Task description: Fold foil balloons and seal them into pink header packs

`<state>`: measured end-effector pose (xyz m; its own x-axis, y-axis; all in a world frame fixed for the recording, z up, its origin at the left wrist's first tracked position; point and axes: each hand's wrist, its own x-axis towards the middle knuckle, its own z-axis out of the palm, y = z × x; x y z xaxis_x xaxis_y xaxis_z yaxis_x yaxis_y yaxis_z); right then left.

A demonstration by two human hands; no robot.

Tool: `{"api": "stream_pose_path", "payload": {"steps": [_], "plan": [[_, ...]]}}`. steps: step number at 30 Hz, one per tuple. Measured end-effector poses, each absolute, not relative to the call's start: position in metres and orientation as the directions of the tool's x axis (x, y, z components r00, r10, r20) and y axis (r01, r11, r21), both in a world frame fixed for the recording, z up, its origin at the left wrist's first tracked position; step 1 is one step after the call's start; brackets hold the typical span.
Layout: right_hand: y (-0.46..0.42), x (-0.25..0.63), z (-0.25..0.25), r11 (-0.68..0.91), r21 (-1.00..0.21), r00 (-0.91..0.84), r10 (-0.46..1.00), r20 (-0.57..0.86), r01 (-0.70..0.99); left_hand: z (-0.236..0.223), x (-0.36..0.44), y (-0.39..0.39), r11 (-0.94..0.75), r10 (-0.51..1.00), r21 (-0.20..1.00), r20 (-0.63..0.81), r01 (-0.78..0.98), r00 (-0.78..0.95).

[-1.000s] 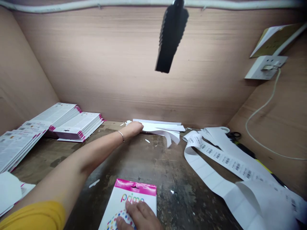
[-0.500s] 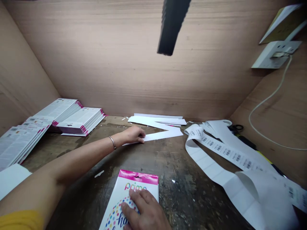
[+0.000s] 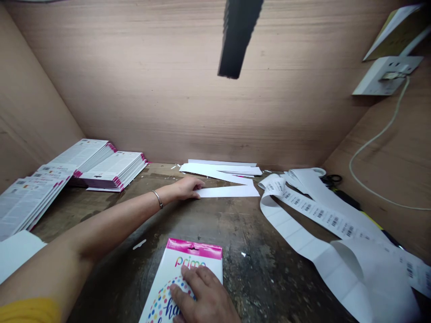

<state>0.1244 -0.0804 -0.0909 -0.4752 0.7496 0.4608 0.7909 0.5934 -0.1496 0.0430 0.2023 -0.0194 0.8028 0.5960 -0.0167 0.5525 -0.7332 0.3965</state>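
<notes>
My left hand (image 3: 189, 187) pinches the left end of a white paper strip (image 3: 229, 191) near the back of the table. Just behind that strip, more white strips (image 3: 218, 169) lie overlapped along the back wall. Close to me is a flat white packet with a pink top band (image 3: 193, 246), a hang hole, the word "prime" and coloured dots. My right hand (image 3: 205, 296) rests on its front with the fingers spread; the packet's lower part runs out of view.
Stacks of printed packets (image 3: 111, 168) stand at the back left. On the right curl long label strips with barcodes (image 3: 313, 208), beside black-handled scissors (image 3: 332, 180). A dark bar (image 3: 237, 45) hangs above. A cable (image 3: 357, 157) runs from the wall socket (image 3: 387, 78).
The strip in my left hand has swung slightly, its right end now nearer to me. My left hand has shifted very little; my right hand stays on the packet.
</notes>
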Motion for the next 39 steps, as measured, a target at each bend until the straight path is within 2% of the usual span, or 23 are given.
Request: {"api": "stream_pose_path", "payload": {"steps": [4,9,19,26,31,34,37,39], "plan": [[-0.081,0.125,-0.093,0.579,-0.144,-0.473,0.764,0.439,0.802,-0.015,0.05,0.201,-0.708,0.62,0.361,-0.093,0.607,0.779],[-0.081,0.125,-0.095,0.578,-0.141,-0.439,0.736,0.516,0.804,-0.014,0.054,0.204,-0.685,0.638,0.342,-0.144,0.643,0.756],[-0.082,0.123,-0.091,0.567,-0.178,-0.456,0.781,0.427,0.805,-0.012,0.052,0.202,-0.677,0.656,0.319,-0.147,0.663,0.741],[-0.083,0.123,-0.077,0.55,-0.242,-0.416,0.797,0.437,0.799,-0.011,0.044,0.184,-0.683,0.677,0.344,-0.034,0.644,0.735],[-0.088,0.123,-0.062,0.503,-0.363,-0.412,0.86,0.301,0.784,-0.013,0.04,0.179,-0.613,0.744,0.382,-0.017,0.692,0.668],[-0.092,0.126,-0.047,0.451,-0.512,-0.375,0.892,0.251,0.731,-0.016,0.035,0.179,-0.594,0.744,0.393,-0.064,0.702,0.665],[-0.09,0.139,-0.022,0.377,-0.677,-0.228,0.926,0.302,0.632,-0.016,0.028,0.179,-0.61,0.706,0.416,-0.1,0.674,0.701],[-0.08,0.155,-0.005,0.32,-0.695,-0.077,0.931,0.357,0.644,-0.013,0.023,0.178,-0.624,0.675,0.441,-0.111,0.645,0.729]]}}
